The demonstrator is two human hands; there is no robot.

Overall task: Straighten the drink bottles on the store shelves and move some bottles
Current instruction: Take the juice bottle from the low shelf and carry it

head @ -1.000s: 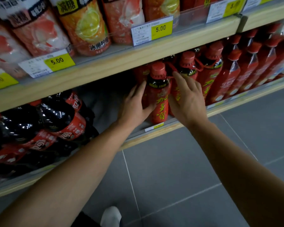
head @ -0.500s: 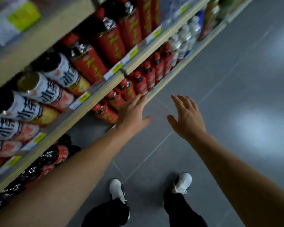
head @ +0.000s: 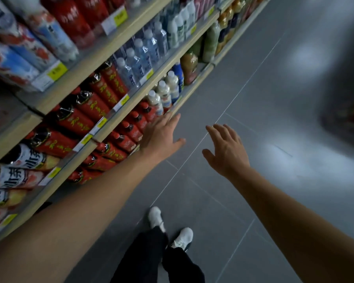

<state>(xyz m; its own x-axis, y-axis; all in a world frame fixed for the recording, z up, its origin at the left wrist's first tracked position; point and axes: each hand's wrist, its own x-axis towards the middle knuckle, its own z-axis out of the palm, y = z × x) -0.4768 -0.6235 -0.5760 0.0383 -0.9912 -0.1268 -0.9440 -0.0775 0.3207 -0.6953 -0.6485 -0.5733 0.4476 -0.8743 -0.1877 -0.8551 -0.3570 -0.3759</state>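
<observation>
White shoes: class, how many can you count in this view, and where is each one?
2. One white shoe is on the grey floor near the bottom centre; the other white shoe is just right of it and lower. Neither seems hidden.

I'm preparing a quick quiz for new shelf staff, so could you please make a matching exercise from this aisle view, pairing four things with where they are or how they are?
Things:
1. left hand
2. right hand
3. clear water bottles
4. white sneakers

Descriptions:
A. on the grey floor tiles, below dark trousers
B. open, over the bare floor, away from the shelves
C. standing on a middle shelf, white caps
D. open, beside the red-labelled bottles on the bottom shelf

Pairs: 1-D, 2-B, 3-C, 4-A
</observation>
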